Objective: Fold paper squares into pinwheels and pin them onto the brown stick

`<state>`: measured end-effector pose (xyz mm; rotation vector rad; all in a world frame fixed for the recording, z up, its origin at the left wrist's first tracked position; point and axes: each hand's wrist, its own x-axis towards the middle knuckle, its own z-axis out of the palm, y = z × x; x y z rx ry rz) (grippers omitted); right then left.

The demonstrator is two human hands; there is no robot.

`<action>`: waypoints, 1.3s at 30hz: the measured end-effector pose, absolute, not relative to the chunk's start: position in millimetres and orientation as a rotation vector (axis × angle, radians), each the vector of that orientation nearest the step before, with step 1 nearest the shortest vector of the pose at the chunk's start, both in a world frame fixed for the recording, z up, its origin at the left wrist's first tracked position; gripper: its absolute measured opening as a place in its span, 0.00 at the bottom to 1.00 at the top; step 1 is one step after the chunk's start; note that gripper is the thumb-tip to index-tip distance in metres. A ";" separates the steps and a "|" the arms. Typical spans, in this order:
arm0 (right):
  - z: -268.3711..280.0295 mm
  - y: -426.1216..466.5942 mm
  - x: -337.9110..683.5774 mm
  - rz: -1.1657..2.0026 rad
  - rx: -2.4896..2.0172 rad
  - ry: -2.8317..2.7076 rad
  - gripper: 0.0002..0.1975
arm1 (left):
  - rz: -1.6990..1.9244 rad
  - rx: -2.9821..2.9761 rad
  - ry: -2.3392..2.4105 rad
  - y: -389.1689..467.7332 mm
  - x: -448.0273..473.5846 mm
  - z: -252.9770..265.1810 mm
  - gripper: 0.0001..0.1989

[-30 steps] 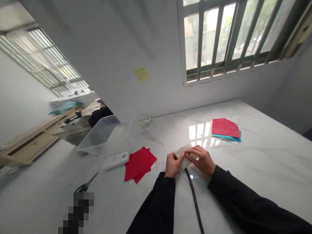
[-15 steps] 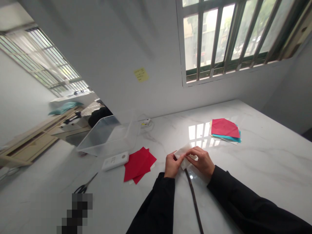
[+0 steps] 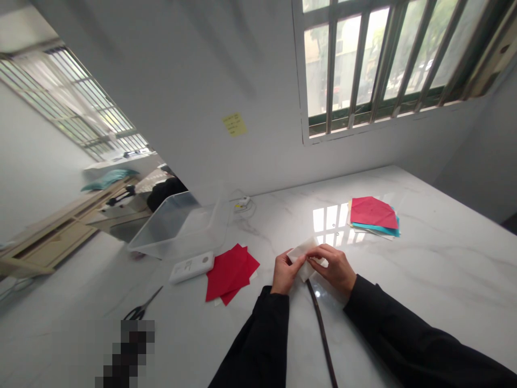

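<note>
Both hands, left point(image 3: 285, 272) and right point(image 3: 336, 268), fingers pinching pale folded paper point(image 3: 302, 251) mid-worktop point(image 3: 424, 280); uneven pressure could skew the crease.

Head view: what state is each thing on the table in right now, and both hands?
White paper: folded, pinched between both hands.
Left hand: closed on the paper's left edge.
Right hand: closed on its right side.
Red sheets: lying flat, overlapped.
Coloured stack: flat, red on top.
Clear bin: open, no lid.
Scissors: lying closed, untouched.
</note>
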<state>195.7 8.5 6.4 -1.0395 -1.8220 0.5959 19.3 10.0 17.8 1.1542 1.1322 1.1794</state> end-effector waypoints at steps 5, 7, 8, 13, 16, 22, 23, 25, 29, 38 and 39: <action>9.4 7.4 195.6 0.584 -1.046 -1.837 0.05 | 1.213 1.207 1.178 10.2 20.8 14.5 0.16; 7.4 8.3 195.9 0.601 -1.055 -1.840 0.06 | 1.220 1.207 1.199 11.2 21.0 12.9 0.16; 5.4 9.5 196.6 0.611 -1.061 -1.838 0.06 | 1.228 1.200 1.211 11.8 21.0 12.1 0.16; -10.0 26.4 210.9 0.626 -1.155 -1.784 0.07 | 1.314 1.092 1.278 14.8 18.6 9.1 0.17; -18.4 41.2 228.0 0.594 -1.271 -1.771 0.07 | 1.330 1.048 1.285 15.4 16.8 8.9 0.17; -26.4 59.8 258.5 0.425 -1.364 -1.800 0.08 | 1.325 1.032 1.285 15.0 16.4 8.3 0.17; -27.3 61.1 260.8 0.407 -1.387 -1.798 0.08 | 1.326 1.029 1.283 15.0 16.6 8.1 0.17; -29.1 62.5 263.2 0.379 -1.430 -1.802 0.09 | 1.324 1.024 1.274 15.1 16.6 7.8 0.18; -31.8 63.2 264.3 0.359 -1.447 -1.857 0.11 | 1.335 1.011 1.269 15.9 15.2 8.0 0.18; -31.7 62.6 266.8 0.334 -1.463 -1.841 0.11 | 1.325 1.024 1.283 18.1 13.1 6.8 0.19; -30.9 62.4 266.8 0.328 -1.463 -1.827 0.11 | 1.324 1.027 1.285 18.2 13.2 6.4 0.19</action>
